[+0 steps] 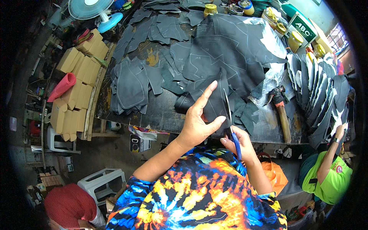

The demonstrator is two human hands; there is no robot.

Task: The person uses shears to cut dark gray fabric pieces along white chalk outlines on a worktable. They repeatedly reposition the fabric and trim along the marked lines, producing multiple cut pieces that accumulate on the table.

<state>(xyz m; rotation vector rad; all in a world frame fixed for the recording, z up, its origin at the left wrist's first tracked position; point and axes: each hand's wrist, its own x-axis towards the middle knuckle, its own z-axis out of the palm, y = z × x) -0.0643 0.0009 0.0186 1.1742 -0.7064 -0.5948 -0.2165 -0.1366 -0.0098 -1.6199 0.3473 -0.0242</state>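
My right hand (246, 145) grips a pair of scissors (236, 145) by its blue handles, near the table's front edge. The blades point away from me and lie along a dark sheet piece (214, 109). Just left of the blades is my left hand (197, 124), its index finger stretched forward and its thumb spread out over that piece. The other fingers are partly hidden. Beyond both hands spreads a large black leather-like sheet (245, 46), marked with pale drawn outlines. To the left lies a stack of cut black pieces (130, 82) with similar outlines.
A hammer (283, 115) lies right of the scissors. Further right, black pieces (320, 92) stand in a row, near a co-worker in a green shirt (329, 178). Cardboard boxes (76, 84) and a fan (90, 7) are on the left. Jars (295, 40) stand at the back right.
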